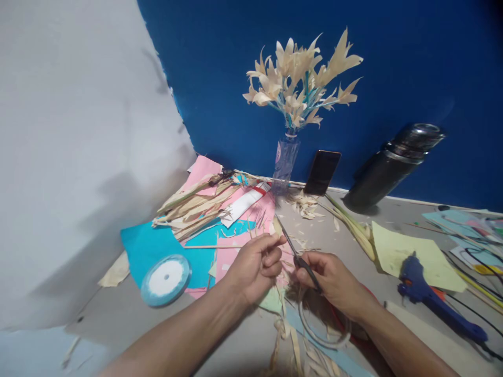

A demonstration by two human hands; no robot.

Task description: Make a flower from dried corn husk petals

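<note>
The scissors (297,257) sit just off the view's centre toward five o'clock, blades aimed at eleven, held in the wrapped fingers of the right hand (332,277). Beside them at nine, the left hand (257,264) is curled, thumb and forefinger drawn together; whether it grips anything I cannot tell. Farther out, a ribbon spool (166,280) lies at nine, a clear bottle (284,165) of pale flowers (286,62) stands at twelve, a blue glue gun (434,306) between three and four.

A craft corner: black-handled scissors (309,271), a dark blue glue gun (430,301), pale papery flowers (293,60) by the grey counter (129,317) back edge.
</note>
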